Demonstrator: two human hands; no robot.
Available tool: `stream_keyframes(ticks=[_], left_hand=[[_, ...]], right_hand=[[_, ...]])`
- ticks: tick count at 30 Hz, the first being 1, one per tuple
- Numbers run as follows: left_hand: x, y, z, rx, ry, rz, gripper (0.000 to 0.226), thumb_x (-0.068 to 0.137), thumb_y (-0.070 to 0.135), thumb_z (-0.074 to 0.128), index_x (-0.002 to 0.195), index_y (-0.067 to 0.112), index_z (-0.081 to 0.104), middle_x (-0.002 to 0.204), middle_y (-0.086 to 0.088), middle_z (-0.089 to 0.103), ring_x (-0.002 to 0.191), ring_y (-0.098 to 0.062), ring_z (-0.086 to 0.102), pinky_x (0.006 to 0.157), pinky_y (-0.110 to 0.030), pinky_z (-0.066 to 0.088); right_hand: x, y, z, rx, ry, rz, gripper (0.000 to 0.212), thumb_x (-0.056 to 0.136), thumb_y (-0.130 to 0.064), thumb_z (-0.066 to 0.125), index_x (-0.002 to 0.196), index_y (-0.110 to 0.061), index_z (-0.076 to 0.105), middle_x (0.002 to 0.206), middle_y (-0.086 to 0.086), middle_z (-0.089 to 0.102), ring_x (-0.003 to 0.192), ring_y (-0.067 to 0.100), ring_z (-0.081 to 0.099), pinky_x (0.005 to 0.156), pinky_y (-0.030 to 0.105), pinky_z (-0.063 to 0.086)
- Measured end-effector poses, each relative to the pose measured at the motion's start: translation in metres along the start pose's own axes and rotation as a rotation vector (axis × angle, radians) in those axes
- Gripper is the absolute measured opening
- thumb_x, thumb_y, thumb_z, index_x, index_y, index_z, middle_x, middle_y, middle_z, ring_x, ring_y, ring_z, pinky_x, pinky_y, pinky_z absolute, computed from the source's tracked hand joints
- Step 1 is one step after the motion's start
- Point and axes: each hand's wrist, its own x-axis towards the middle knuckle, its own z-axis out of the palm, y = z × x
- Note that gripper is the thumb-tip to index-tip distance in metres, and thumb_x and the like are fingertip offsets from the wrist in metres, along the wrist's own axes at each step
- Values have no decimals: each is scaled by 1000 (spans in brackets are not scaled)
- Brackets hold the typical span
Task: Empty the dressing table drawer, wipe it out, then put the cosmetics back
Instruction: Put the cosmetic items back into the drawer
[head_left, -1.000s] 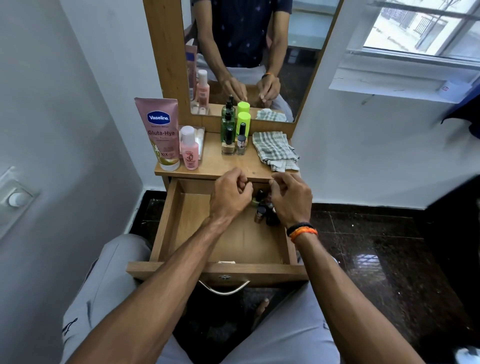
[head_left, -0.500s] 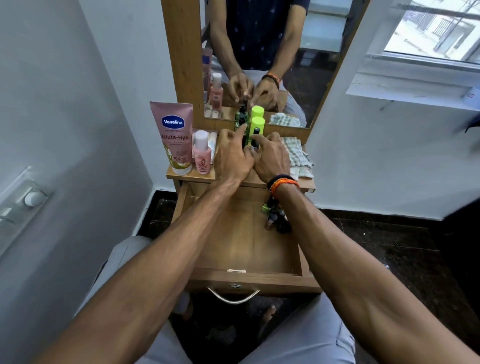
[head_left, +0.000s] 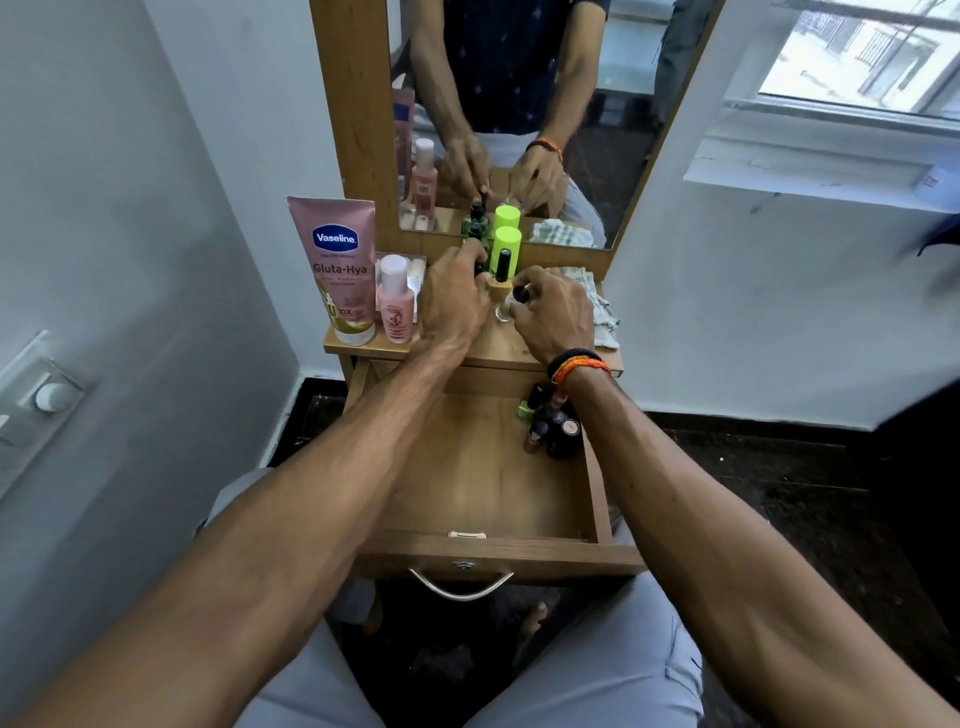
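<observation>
The wooden drawer stands pulled open, with several small cosmetic bottles clustered in its back right corner. Both hands are up on the dressing table top. My left hand curls its fingers round a small bottle beside the dark green bottle. My right hand pinches a small clear bottle with a black cap that stands on the top. A tan nail polish bottle with a black cap stands between the hands, in front of a lime green bottle.
A pink Vaseline tube and a small pink bottle stand at the table's left. A checked cloth lies at the right behind my right hand. A mirror rises behind; walls close in on both sides.
Both hands rose from the drawer's back right corner to the table top, carrying small bottles, and now set them down among the bottles standing there.
</observation>
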Motion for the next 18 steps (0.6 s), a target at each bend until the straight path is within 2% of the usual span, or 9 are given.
stream_keyframes(ticks=[4, 9, 12, 15, 18], left_hand=[[0, 0, -6, -14, 12, 26, 14, 87, 7, 69, 98, 12, 64, 93, -4, 68, 84, -19, 63, 70, -43, 57], [-22, 5, -14, -64, -28, 99, 28, 89, 14, 71, 117, 10, 70, 113, -7, 73, 99, -19, 67, 84, -30, 55], [-43, 8, -21, -101, -29, 116, 27, 89, 22, 72, 114, 12, 73, 113, -4, 74, 94, -13, 68, 82, -30, 57], [-65, 12, -26, -132, -77, 171, 26, 87, 22, 75, 111, 13, 74, 111, -3, 75, 95, -15, 69, 82, -33, 59], [-83, 17, -32, -142, -95, 213, 22, 87, 20, 76, 107, 12, 74, 104, -3, 75, 86, -14, 69, 76, -28, 59]], right_hand=[[-3, 4, -19, 35, 7, 27, 25, 80, -25, 77, 104, -19, 73, 96, 2, 73, 85, 14, 60, 74, 29, 50], [-23, 12, -45, 91, -4, 75, 24, 77, -31, 81, 97, -21, 74, 82, -5, 69, 79, 11, 63, 74, 32, 57], [-46, 18, -57, 89, -33, 72, 23, 74, -33, 82, 92, -22, 73, 78, -6, 69, 74, 10, 64, 70, 30, 58], [-70, 23, -68, 69, -107, 67, 22, 76, -32, 81, 94, -21, 73, 80, -5, 70, 73, 10, 65, 70, 29, 59], [-90, 29, -76, 57, -135, 79, 20, 77, -31, 80, 93, -22, 74, 78, -6, 69, 73, 10, 64, 71, 32, 59]])
